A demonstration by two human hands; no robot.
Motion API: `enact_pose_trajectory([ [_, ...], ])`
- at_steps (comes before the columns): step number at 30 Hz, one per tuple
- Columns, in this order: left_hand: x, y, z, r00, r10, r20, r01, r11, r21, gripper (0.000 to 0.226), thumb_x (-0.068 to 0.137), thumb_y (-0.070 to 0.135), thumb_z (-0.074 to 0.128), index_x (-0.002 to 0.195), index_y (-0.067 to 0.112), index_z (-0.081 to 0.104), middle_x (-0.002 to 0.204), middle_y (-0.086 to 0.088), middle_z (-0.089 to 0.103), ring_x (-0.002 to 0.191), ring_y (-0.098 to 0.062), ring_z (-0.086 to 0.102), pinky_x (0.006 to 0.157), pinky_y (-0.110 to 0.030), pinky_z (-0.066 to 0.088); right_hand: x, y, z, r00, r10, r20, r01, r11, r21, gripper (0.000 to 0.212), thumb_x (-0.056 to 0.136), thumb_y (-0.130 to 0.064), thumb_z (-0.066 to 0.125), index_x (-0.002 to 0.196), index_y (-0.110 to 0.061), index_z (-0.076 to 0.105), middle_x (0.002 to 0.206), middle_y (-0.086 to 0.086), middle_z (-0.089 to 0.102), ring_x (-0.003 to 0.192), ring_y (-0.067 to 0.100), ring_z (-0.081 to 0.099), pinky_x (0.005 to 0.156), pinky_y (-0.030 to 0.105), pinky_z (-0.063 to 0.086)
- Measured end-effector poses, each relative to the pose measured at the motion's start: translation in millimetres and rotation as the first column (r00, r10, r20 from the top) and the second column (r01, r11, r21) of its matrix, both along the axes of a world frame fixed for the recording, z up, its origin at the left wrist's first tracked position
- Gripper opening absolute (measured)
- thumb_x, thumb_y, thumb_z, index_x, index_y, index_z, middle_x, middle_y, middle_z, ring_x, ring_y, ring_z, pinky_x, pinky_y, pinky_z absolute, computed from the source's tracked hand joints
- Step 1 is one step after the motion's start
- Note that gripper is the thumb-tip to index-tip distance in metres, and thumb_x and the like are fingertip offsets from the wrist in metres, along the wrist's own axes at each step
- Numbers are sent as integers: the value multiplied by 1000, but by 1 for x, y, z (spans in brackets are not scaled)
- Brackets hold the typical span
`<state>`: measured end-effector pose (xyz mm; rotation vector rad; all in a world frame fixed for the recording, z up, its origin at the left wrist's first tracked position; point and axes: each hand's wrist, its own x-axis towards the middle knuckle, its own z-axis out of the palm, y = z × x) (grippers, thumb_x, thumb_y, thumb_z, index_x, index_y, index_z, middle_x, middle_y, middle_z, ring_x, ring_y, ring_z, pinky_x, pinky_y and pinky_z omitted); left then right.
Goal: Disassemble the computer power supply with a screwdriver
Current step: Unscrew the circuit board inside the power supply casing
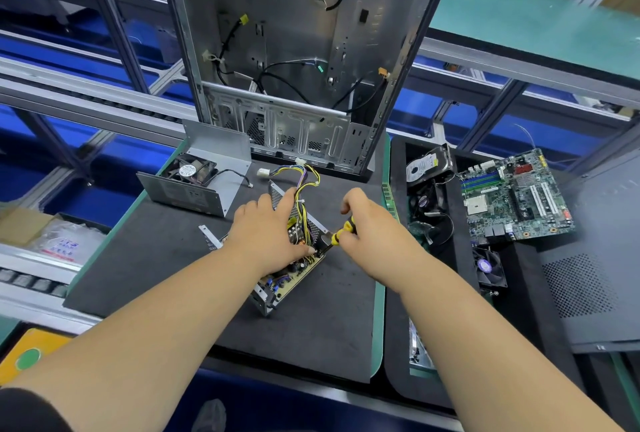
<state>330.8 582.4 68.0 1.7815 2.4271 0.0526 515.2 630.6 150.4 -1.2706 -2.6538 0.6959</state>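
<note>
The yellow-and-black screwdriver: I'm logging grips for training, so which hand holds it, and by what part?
The right hand grips the yellow-and-black screwdriver by its handle. The left hand presses on the open metal power supply box.

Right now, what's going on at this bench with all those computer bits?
A person is taking apart a computer power supply on a dark mat. The left hand presses down on the opened unit, while the right hand grips a yellow-and-black screwdriver aimed into it. The cover, with its fan, lies off to the left. An emptied computer case stands behind, and a motherboard lies to the right.
</note>
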Motion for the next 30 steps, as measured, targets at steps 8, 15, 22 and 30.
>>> enact_pose_trajectory([
  [8,-1,4,-6,1000,10,9,-9,999,-53,116,72,87,46,154,30,-12,138,-12,33,126,-33,34,108,-44,25,-7,-4,4,988,-69,138,61,996,64,30,101,-43,48,99,-15,38,85,4,59,76,28,50,61,36,33],
  [15,-2,5,-8,1000,11,24,-9,998,-55,117,71,87,47,154,30,-12,142,-14,30,129,-34,32,111,-45,23,-12,-10,7,993,-100,67,96,994,55,15,91,-22,57,97,-20,43,98,2,59,86,25,52,66,34,39],
  [22,-2,5,-9,1000,6,16,-5,999,-36,116,71,87,47,155,29,-9,139,-13,32,127,-33,33,109,-44,23,-15,-12,0,979,-104,176,64,973,222,24,97,-43,47,93,-20,43,85,-2,56,78,27,51,65,35,36],
  [30,-1,6,-11,1000,15,8,-14,999,-33,116,70,88,47,154,29,-5,138,-13,32,126,-34,33,109,-44,23,-15,-8,-5,984,-160,81,147,978,150,20,100,-34,49,107,-16,45,83,0,57,76,28,50,65,37,42],
])
